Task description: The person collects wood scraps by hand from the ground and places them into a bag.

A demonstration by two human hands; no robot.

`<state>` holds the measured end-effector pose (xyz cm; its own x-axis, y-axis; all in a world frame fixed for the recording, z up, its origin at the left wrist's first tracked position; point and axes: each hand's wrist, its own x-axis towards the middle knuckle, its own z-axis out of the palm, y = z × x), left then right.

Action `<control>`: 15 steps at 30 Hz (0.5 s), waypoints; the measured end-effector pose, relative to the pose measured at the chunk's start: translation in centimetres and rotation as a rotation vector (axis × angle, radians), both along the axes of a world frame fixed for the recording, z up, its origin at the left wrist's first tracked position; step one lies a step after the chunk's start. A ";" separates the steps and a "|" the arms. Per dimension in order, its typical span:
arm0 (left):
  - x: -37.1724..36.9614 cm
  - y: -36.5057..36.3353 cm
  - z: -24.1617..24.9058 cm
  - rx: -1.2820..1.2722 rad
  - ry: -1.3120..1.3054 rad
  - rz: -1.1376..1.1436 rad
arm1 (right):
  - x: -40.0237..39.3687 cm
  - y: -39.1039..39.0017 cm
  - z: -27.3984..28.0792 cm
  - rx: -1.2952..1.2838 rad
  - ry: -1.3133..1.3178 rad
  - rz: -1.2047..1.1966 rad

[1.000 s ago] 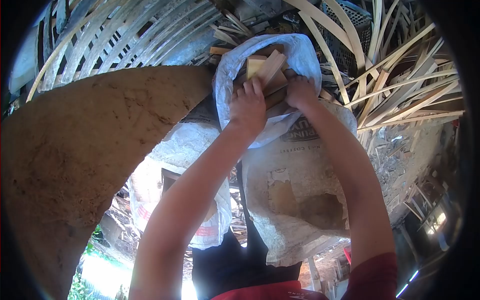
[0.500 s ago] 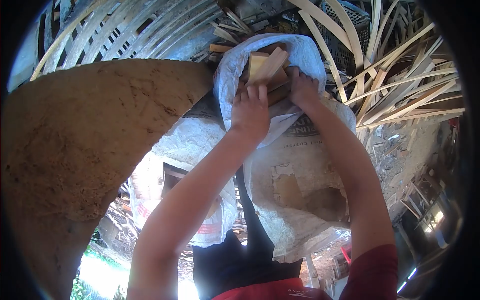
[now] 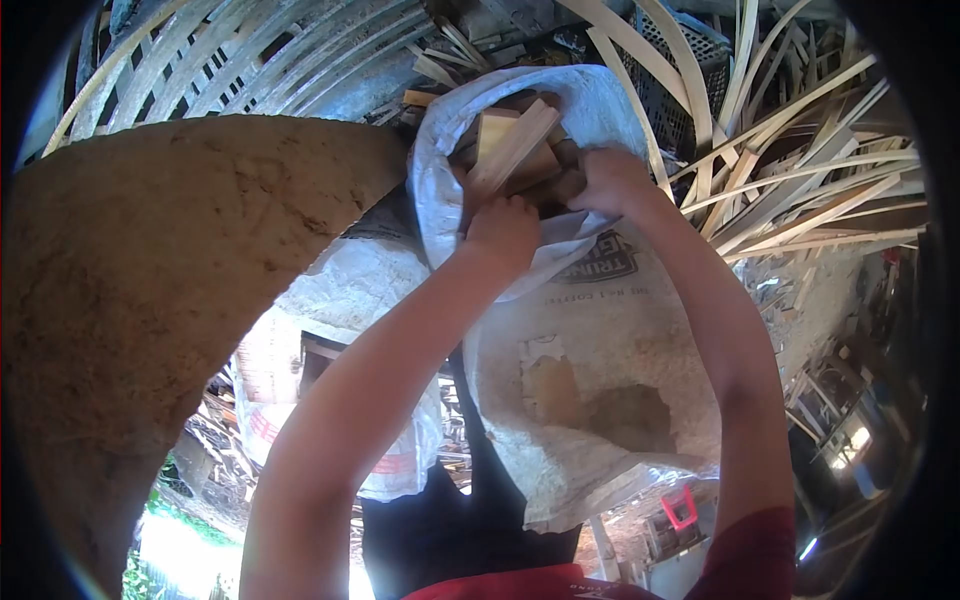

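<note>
A white woven sack (image 3: 590, 330) with dark printing stands in front of me, its mouth folded open. Wood offcuts (image 3: 515, 150) fill the top, one pale piece leaning up above the others. My left hand (image 3: 502, 235) is inside the near left of the mouth, fingers curled down among the wood. What lies under those fingertips is hidden. At the right side of the mouth, my right hand (image 3: 612, 185) reaches inward, thumb and fingers closed around a brown wood block (image 3: 568, 186); its fingertips are partly blurred.
A large rounded brown earthen surface (image 3: 200, 230) bulges at left. Long bent wood strips (image 3: 800, 170) pile up at right beside a dark plastic crate (image 3: 690, 75). A slatted frame (image 3: 250, 60) leans behind. Another white sack (image 3: 365, 285) stands behind my left arm.
My right hand has shifted slightly, with its thumb now visible toward the wood. My left hand's fingers have curled lower into the sack. The view has moved a little.
</note>
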<state>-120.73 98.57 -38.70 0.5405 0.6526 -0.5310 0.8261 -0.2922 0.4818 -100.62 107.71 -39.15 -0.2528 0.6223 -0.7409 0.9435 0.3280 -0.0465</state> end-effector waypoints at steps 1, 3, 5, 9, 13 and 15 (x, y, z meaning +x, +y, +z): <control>1.0 0.6 -0.5 -0.043 -0.009 -0.032 | 0.2 0.0 0.9 0.028 0.016 0.011; 2.9 1.7 -1.5 -0.120 -0.009 -0.010 | 0.2 -0.2 2.0 0.090 0.054 0.019; 4.6 2.6 -2.6 -0.160 0.030 -0.051 | 0.2 -1.0 2.0 0.189 0.085 -0.200; 7.5 3.2 -5.9 -0.187 0.128 -0.083 | 3.1 -2.2 1.0 0.383 0.299 -0.383; 9.2 3.2 -10.1 -0.112 0.130 -0.101 | 5.3 -2.6 -0.1 0.343 0.419 -0.368; 9.3 3.9 -11.5 -0.001 0.112 -0.240 | 5.6 -2.1 -0.1 0.321 0.444 -0.402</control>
